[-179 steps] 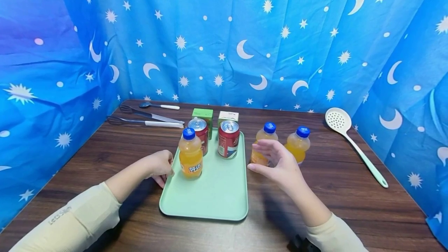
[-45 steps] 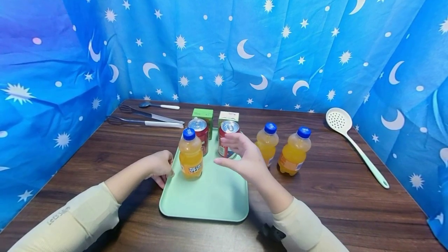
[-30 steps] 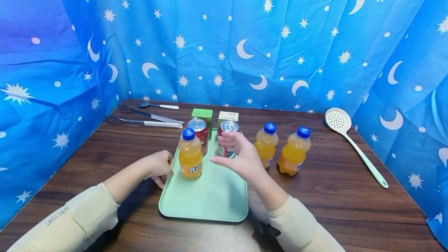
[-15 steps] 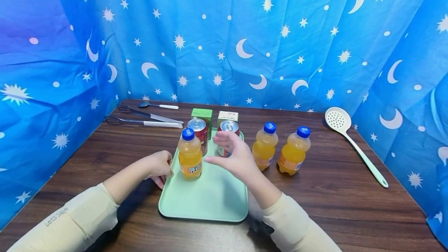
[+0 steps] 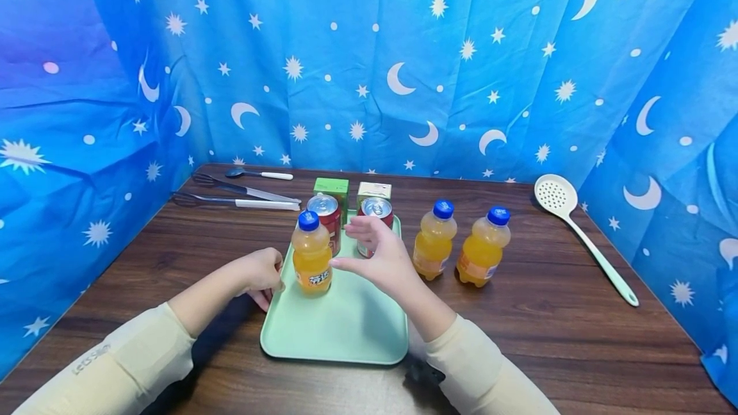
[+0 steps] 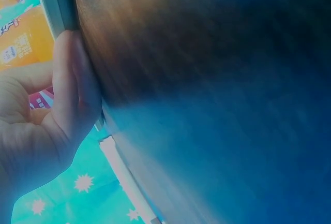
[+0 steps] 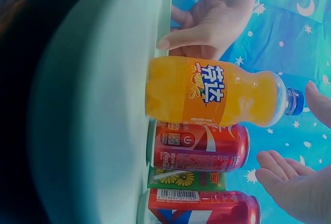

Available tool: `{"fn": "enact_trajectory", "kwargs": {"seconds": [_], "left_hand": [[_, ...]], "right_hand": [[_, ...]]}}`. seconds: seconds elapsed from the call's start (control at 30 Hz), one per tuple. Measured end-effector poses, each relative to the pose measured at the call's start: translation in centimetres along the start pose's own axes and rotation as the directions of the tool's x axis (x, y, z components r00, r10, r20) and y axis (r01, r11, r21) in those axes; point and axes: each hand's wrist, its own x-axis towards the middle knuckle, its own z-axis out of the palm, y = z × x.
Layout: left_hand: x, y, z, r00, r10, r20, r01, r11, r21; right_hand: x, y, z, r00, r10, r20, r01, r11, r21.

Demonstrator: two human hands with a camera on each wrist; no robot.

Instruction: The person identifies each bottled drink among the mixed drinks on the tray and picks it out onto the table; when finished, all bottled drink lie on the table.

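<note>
My left hand (image 5: 262, 276) grips the left edge of the light green tray (image 5: 334, 341), fingers curled at its rim. On the tray stands an orange soda bottle (image 5: 312, 261) with a blue cap, upright near that hand. My right hand (image 5: 383, 264) hovers over the tray, thumb and fingers spread apart with nothing between them. Its thumb tip overlaps the bottle's right side in the head view; the right wrist view shows the thumb close by the bottle cap (image 7: 295, 102). Behind stand two red soda cans, the left can (image 5: 327, 209) and the right can (image 5: 377, 207), partly hidden by my right hand.
A green carton (image 5: 331, 186) and a whitish carton (image 5: 375, 189) stand at the tray's far end. Right of the tray are two more orange soda bottles, the nearer bottle (image 5: 434, 245) and the farther bottle (image 5: 483, 252). A skimmer (image 5: 582, 232) lies far right; several utensils (image 5: 254, 194) lie back left.
My right hand has moved left, from beside the bottles right of the tray to over the tray near the bottle there. My left hand keeps its grip on the tray.
</note>
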Motion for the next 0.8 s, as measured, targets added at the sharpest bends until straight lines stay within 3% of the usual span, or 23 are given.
{"fn": "enact_trajectory", "kwargs": {"seconds": [0.8], "left_hand": [[0.0, 0.3, -0.1, 1.0, -0.026, -0.004, 0.026, 1.0, 0.013]], "right_hand": [[0.8, 0.1, 1.4, 0.999, 0.042, 0.007, -0.042, 0.999, -0.011]]}}
